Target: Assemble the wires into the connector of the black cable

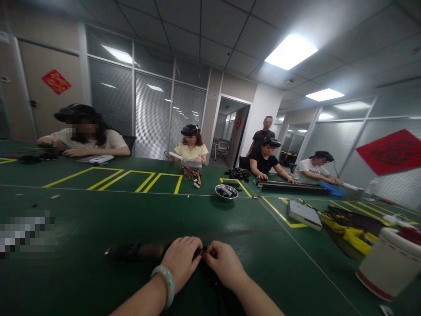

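Two hands (204, 259) on one black strip (138, 251)

Matt green table mat (98, 219), shiny metal bowl (226, 192) (dented-looking).

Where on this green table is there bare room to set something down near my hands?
Bare green mat lies between your hands, left and right, and the metal bowl. More lies left of the bowl, below the yellow tape boxes. It is crowded to the right: yellow cables, a flat box and a white tub.
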A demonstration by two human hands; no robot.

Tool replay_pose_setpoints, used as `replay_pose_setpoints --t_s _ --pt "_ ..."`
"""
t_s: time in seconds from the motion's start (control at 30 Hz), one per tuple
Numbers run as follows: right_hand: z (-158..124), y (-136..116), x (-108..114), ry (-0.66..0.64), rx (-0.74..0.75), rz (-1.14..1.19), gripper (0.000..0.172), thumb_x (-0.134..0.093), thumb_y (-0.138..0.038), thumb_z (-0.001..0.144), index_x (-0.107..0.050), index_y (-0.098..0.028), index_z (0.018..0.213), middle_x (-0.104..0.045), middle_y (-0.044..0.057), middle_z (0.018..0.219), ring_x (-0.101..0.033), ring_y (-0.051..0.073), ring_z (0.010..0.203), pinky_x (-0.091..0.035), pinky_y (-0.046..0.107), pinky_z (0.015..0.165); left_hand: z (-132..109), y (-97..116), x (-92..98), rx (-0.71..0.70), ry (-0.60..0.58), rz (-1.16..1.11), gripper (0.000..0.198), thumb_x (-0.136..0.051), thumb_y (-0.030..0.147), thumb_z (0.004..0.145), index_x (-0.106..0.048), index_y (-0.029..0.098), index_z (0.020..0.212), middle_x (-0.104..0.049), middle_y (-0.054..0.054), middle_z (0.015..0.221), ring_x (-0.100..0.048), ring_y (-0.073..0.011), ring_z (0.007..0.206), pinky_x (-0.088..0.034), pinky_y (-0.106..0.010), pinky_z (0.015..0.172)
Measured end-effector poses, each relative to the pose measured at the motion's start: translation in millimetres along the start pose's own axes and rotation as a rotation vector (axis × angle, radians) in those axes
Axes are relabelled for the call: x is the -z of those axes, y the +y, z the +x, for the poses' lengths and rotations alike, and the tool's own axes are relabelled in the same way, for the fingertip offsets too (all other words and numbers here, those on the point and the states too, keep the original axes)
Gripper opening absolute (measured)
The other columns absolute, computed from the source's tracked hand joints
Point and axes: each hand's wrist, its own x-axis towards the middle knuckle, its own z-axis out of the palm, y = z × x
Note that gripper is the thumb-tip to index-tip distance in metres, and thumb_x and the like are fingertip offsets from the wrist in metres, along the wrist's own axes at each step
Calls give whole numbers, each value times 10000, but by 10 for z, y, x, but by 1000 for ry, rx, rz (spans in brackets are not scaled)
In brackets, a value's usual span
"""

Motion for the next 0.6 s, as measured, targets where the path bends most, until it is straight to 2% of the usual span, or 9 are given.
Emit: replay_pose_setpoints --t_s 0.13,0.47,0.6 --pt "14 43 -26 5 12 18 58 -605 -221 798 -652 -186 797 -662 -13 711 -561 106 634 -338 189 568 2 -3 -7 -29 -6 16 148 -483 169 834 -582 250 907 -611 9 951 -533 -187 918 -358 -330 821" --pt "-1 6 23 1 21 53 81 -604 -248 796 -662 -192 782 -673 -9 708 -580 113 633 -359 192 581 -9 -17 1 -51 -14 16 236 -461 112 803 -588 268 927 -608 12 997 -530 -194 973 -358 -343 851" --pt "7 9 15 -11 19 64 87 -606 -247 788 -668 -187 780 -677 -4 706 -583 116 633 -365 193 583 3 -11 -1 -49 -27 24 210 -481 131 791 -589 257 920 -609 7 986 -531 -196 960 -361 -335 832"
